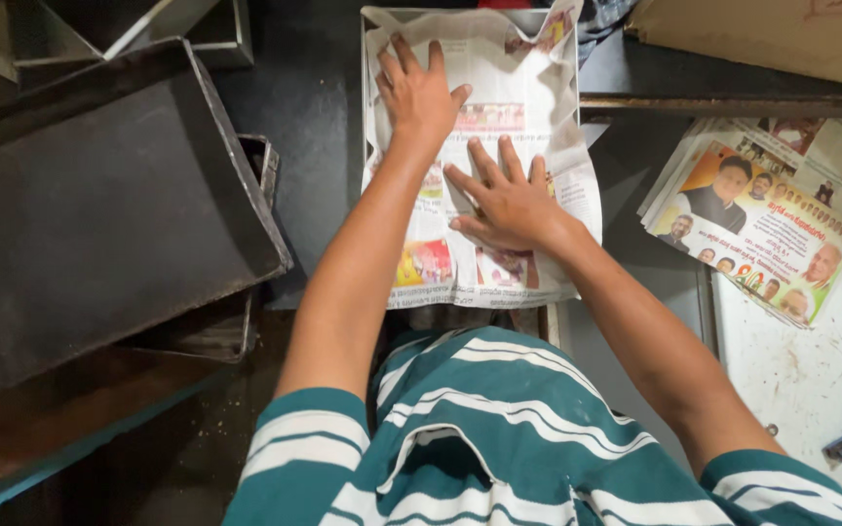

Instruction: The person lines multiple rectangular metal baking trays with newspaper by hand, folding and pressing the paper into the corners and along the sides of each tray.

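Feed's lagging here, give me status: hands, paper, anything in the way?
Left hand and right hand flat, open, pressing newspaper into tray. Paper creased up the walls. Dark trays left, paper stack right, both apart.

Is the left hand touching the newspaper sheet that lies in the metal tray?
Touching. The head view shows the left hand pressed flat, fingers spread, on the newspaper sheet, with no gap under the palm.

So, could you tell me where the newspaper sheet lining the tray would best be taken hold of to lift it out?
Probably by the near edge of the newspaper sheet, coming from the person's side. There the paper overhangs the tray and hangs free, so fingers could pinch it. The left hand and right hand press the middle flat, and the side edges lie against the tray walls.
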